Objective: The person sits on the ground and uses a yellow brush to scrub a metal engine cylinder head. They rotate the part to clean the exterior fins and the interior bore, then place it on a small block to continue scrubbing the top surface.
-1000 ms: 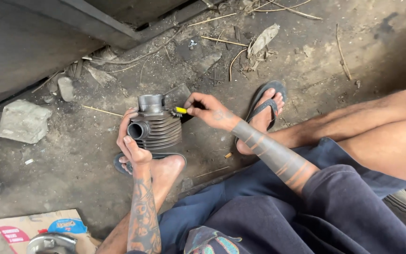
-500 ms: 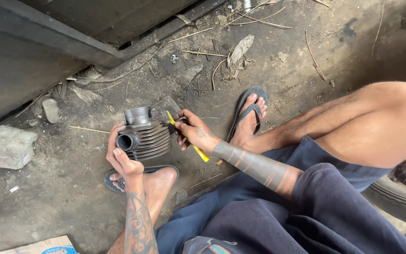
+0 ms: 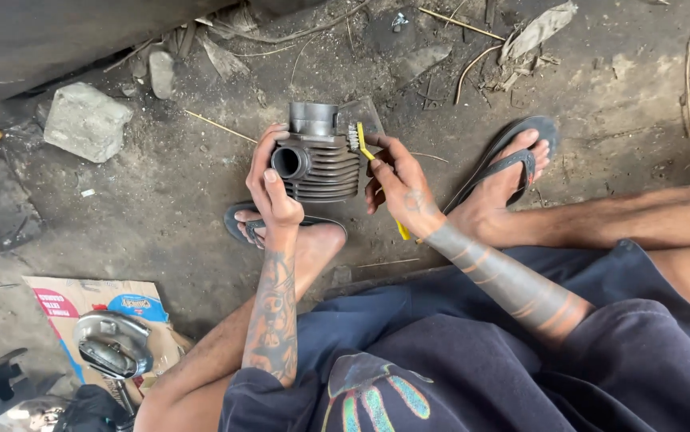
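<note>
The finned engine cylinder (image 3: 319,160) sits low between the person's feet, just off the dirt floor (image 3: 161,192), its round port facing the camera. The left hand (image 3: 275,186) is wrapped around the port side, fingers over the top, thumb under — closed firmly on the cylinder. The right hand (image 3: 399,186) is closed on a yellow-handled brush (image 3: 369,156), bristles against the cylinder's right side.

It looks like cast metal: heavy for its size, rigid, probably grimy and a bit slick. The fins give ridges to grip but look thin enough to chip; the port stub and the solid top collar seem the surer holds.

Left of the cylinder lies a grey stone block (image 3: 86,120); below and left, a cardboard box (image 3: 89,308) with a shiny metal part (image 3: 111,344).
</note>
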